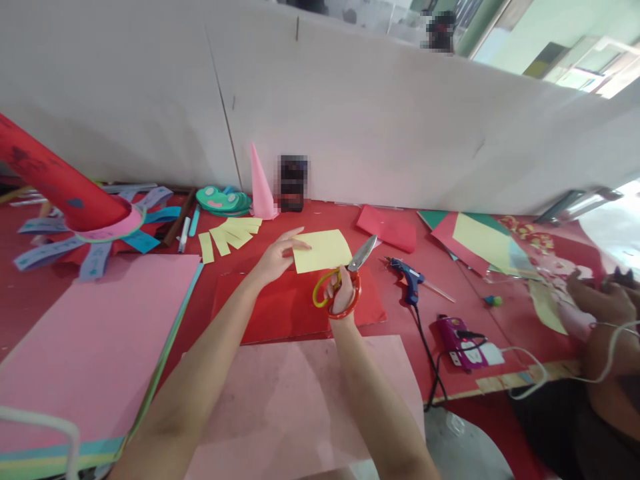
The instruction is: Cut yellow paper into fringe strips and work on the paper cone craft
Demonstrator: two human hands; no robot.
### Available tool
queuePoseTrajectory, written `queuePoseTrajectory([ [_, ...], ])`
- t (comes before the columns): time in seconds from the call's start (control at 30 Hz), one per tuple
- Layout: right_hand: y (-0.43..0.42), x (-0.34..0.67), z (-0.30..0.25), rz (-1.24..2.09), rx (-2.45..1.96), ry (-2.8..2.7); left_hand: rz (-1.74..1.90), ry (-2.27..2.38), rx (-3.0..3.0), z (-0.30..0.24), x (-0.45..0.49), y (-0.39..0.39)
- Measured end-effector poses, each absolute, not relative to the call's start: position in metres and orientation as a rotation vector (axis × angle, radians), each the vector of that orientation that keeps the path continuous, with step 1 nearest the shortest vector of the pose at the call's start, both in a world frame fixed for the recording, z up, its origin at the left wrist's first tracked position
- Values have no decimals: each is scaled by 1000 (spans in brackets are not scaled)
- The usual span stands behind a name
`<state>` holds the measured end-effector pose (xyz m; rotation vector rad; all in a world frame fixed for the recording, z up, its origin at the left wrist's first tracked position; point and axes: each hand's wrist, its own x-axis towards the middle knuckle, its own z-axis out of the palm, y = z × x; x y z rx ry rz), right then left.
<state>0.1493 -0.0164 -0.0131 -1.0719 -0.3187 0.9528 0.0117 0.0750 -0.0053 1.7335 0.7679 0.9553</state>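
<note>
My left hand (280, 257) pinches the left end of a pale yellow sheet of paper (324, 251), thumb on top. In my right hand (342, 293) is a pair of scissors (362, 255) with yellow and red handles. Their blades point up and to the right, just beside the sheet's right edge; I cannot tell whether they touch it. Beneath both hands lies red paper (280, 310), with a large pink sheet (300, 400) nearer to me. Several cut yellow strips (231, 235) rest behind my left hand.
A blue glue gun (411, 279) and a purple power strip (461, 343) with cables lie at right. Left are stacked coloured sheets (100, 333) and a red tube (55, 177). A pink cone (260, 190) stands by the wall. Another person's hand (600, 300) is at far right.
</note>
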Motion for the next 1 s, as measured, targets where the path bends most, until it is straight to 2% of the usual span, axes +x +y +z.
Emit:
queuePoseTrajectory([
  [0.13,-16,150,-12,950,-1057,-319,1018,861,1627,-5,17,73],
  [0.27,-16,150,-10,949,-1063,-302,1078,1006,1267,-1,26,71],
  [0.47,-15,151,-12,950,-1066,-286,798,1038,784,14,28,67],
  [1.0,-21,146,-11,767,-1130,-416,457,1091,1137,36,20,53],
])
